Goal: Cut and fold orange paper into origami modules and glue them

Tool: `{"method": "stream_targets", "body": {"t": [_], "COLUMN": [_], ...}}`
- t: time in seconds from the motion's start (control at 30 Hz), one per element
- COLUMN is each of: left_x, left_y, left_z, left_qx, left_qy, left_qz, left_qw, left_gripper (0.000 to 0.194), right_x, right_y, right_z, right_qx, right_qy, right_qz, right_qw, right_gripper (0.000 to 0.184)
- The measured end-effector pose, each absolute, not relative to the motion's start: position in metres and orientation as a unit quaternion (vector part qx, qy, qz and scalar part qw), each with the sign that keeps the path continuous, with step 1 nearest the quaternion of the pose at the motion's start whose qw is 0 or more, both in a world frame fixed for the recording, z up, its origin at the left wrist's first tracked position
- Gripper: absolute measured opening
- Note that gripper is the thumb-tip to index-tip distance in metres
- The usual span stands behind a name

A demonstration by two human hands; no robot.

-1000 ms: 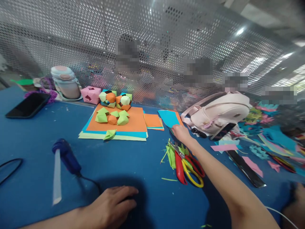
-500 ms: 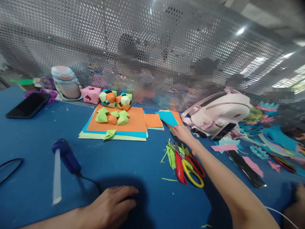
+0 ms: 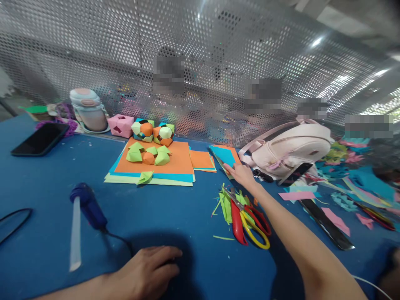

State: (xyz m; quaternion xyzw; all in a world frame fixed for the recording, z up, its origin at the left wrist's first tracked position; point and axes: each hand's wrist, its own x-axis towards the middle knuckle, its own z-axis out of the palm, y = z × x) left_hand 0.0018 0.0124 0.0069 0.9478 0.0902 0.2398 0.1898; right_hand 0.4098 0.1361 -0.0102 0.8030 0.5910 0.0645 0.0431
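Two bare hands work over a blue tabletop (image 3: pixel 187 216). Right of centre in the frame, a flat stack of blue and orange paper sheets (image 3: pixel 228 155) lies between a small square pile of orange-topped paper (image 3: pixel 201 160) and a pale pink backpack (image 3: pixel 290 146). Thin sheets lying this close could be expected to cling, so several might rise together; an uneven pull at one edge could crease the paper or push the stack askew. The right forearm passes just beside red-and-yellow-handled metal scissors (image 3: pixel 238 218) on light green paper scraps (image 3: pixel 225 206), and a low sweep might drag both. At lower left, the cord of a dark blue pistol-shaped tool (image 3: pixel 89 206) runs close to the left hand (image 3: pixel 150 268), where it could snag. The right hand (image 3: pixel 243 176) has a narrow grip, its fingertips on the raised near edge of a thin paper sheet (image 3: pixel 219 159); how many layers it takes cannot be told. The left grip is loose, fingers slightly parted, with nothing visible in it.
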Motion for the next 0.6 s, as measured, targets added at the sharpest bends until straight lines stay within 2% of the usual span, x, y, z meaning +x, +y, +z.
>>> {"method": "stream_targets", "body": {"t": [0.17, 0.5, 0.6], "left_x": [0.0, 0.003, 0.004], "left_y": [0.012, 0.013, 0.011], "left_z": [0.004, 0.003, -0.001], "left_qx": [0.946, 0.944, 0.945], "left_qy": [0.094, 0.088, 0.083], "left_qz": [0.234, 0.24, 0.24], "left_qw": [0.204, 0.207, 0.208], "left_gripper": [0.031, 0.028, 0.022], "right_x": [0.412, 0.414, 0.418], "right_y": [0.131, 0.125, 0.124], "right_z": [-0.015, -0.012, -0.015], "right_qx": [0.781, 0.738, 0.734], "right_qy": [0.622, 0.674, 0.678], "right_qz": [0.035, 0.041, 0.039], "right_qw": [0.041, -0.001, -0.02], "right_gripper": [0.029, 0.027, 0.016]}}
